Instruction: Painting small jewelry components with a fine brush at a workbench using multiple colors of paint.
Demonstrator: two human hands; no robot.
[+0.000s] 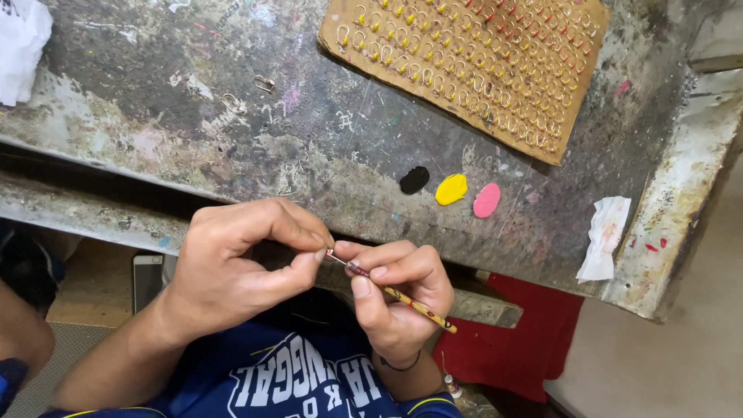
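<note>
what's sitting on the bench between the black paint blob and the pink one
A yellow paint blob lies between the black paint blob and the pink paint blob, all three in a row on the stained bench. The head view shows it.

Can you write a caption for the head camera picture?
Two hands pinch a thin paintbrush beside black, yellow and pink paint blobs.

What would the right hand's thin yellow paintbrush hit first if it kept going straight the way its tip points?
Probably the left hand: the thin yellow paintbrush in the right hand points up-left at the left fingertips, nearly touching; depth is unclear.
</note>
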